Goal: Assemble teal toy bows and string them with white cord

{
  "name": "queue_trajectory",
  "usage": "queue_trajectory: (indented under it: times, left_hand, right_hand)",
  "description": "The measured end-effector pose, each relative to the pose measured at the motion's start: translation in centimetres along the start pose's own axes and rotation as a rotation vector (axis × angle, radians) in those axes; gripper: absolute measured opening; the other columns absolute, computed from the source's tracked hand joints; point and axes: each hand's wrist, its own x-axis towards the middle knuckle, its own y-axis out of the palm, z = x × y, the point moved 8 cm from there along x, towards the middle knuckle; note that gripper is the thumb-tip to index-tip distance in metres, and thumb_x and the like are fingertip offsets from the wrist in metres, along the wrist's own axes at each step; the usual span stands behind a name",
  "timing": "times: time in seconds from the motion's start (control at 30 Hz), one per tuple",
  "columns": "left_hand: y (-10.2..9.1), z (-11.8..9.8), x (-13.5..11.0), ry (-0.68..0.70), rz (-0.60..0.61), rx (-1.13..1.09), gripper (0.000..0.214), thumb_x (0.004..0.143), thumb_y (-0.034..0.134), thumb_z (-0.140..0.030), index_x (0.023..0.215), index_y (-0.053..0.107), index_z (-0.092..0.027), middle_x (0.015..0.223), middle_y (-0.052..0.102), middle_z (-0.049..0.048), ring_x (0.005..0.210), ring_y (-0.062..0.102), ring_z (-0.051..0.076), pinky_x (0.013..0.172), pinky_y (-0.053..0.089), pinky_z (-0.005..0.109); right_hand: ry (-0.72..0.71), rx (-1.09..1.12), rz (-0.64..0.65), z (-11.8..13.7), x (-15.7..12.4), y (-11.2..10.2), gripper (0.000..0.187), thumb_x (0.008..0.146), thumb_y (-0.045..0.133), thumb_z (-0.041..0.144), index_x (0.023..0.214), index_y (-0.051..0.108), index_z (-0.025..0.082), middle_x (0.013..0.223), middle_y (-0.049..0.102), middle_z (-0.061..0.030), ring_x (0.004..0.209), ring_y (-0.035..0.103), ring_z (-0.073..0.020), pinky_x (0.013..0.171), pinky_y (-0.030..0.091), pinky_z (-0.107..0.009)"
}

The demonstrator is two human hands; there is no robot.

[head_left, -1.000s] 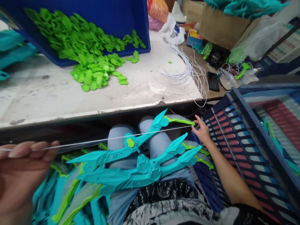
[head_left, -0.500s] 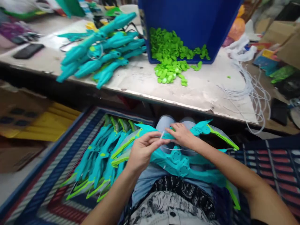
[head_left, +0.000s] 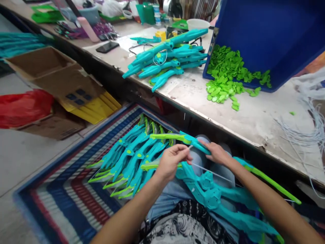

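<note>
My left hand (head_left: 174, 161) is closed in a pinch on the end of a thin white cord (head_left: 214, 174), which stretches rightward under my other arm. My right hand (head_left: 217, 152) is wrapped around a teal toy bow (head_left: 186, 138) with lime-green limbs, held above my knees; my palm hides its middle. Across my lap, below both hands, lies another teal bow body (head_left: 210, 196). Beside my left forearm, several finished-looking teal and green bows (head_left: 137, 152) are lined up side by side.
A striped mat (head_left: 68, 189) lies under the row of bows. On the bench stand a teal stack of parts (head_left: 167, 56), a tipped blue bin (head_left: 256, 44) spilling green pieces (head_left: 225, 88), a phone (head_left: 108, 47) and loose white cords (head_left: 304, 132). Cardboard boxes (head_left: 61, 76) sit at left.
The view has swung left, bringing the boxes in. My hands have moved apart: the right has shifted onto the bow's body, and the left still pinches the cord. The bow is now tilted.
</note>
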Motion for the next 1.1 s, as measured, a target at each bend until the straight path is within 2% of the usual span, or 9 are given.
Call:
queue_trajectory:
  times: [0.13,0.23,0.37,0.53,0.63,0.8,1.1]
  left_hand:
    - [-6.6,-4.0,0.8,0.218,-0.317,0.077,0.031,0.060,0.080,-0.040,0.070,0.065,-0.014,0.054,0.063,-0.0006,0.045,0.055,0.010,0.049,0.046,0.022]
    - [-8.7,-6.2,1.9,0.315,-0.394,0.180,0.026,0.063,0.076,-0.037,0.069,0.066,-0.014,0.054,0.063,-0.0002,0.044,0.054,0.010,0.048,0.046,0.022]
    - [-9.2,-7.4,4.4,0.361,-0.410,0.263,0.024,0.064,0.073,-0.035,0.068,0.065,-0.014,0.052,0.062,0.0005,0.041,0.054,0.010,0.043,0.042,0.021]
    - [-9.2,-7.4,6.2,0.401,-0.408,0.294,0.024,0.065,0.071,-0.036,0.069,0.064,-0.014,0.053,0.062,0.0004,0.040,0.054,0.010,0.042,0.042,0.021]
    - [-9.2,-7.2,6.4,0.440,-0.410,0.299,0.023,0.067,0.070,-0.036,0.070,0.064,-0.014,0.054,0.063,0.0001,0.041,0.055,0.010,0.043,0.043,0.021]
    - [-8.8,-7.2,6.3,0.501,-0.417,0.286,0.022,0.072,0.068,-0.036,0.072,0.064,-0.014,0.056,0.063,-0.0003,0.043,0.055,0.010,0.046,0.044,0.021]
    - [-8.3,-7.5,5.4,0.542,-0.438,0.242,0.021,0.072,0.068,-0.035,0.074,0.063,-0.015,0.058,0.063,-0.0010,0.046,0.056,0.010,0.050,0.046,0.022]
  right_hand:
    - [0.001,0.252,0.113,-2.3,0.2,-1.1,0.081,0.069,0.052,0.012,0.146,0.037,0.033,0.067,0.056,0.0055,0.055,0.042,-0.0103,0.058,0.032,-0.021]
    - [0.004,0.348,0.163,-3.0,0.5,-1.1,0.078,0.066,0.051,0.013,0.142,0.044,0.031,0.060,0.051,0.0069,0.051,0.037,-0.0089,0.053,0.030,-0.021]
    - [0.007,0.429,0.170,-3.4,0.8,-0.6,0.077,0.067,0.051,0.017,0.143,0.044,0.027,0.062,0.052,0.0056,0.052,0.040,-0.0100,0.053,0.033,-0.021]
    - [0.031,0.448,0.178,-3.7,0.7,-0.1,0.075,0.068,0.052,0.019,0.143,0.045,0.027,0.061,0.053,0.0058,0.052,0.038,-0.0101,0.051,0.032,-0.021]
    - [0.047,0.460,0.178,-3.8,0.6,0.0,0.075,0.068,0.052,0.019,0.142,0.045,0.027,0.065,0.057,0.0054,0.052,0.039,-0.0098,0.052,0.033,-0.021]
    - [0.059,0.484,0.177,-3.9,0.6,0.1,0.075,0.068,0.051,0.019,0.142,0.045,0.025,0.062,0.053,0.0056,0.052,0.039,-0.0100,0.052,0.034,-0.021]
    - [0.065,0.487,0.163,-3.7,0.3,0.1,0.077,0.066,0.050,0.018,0.142,0.045,0.025,0.067,0.059,0.0047,0.053,0.037,-0.0098,0.053,0.033,-0.022]
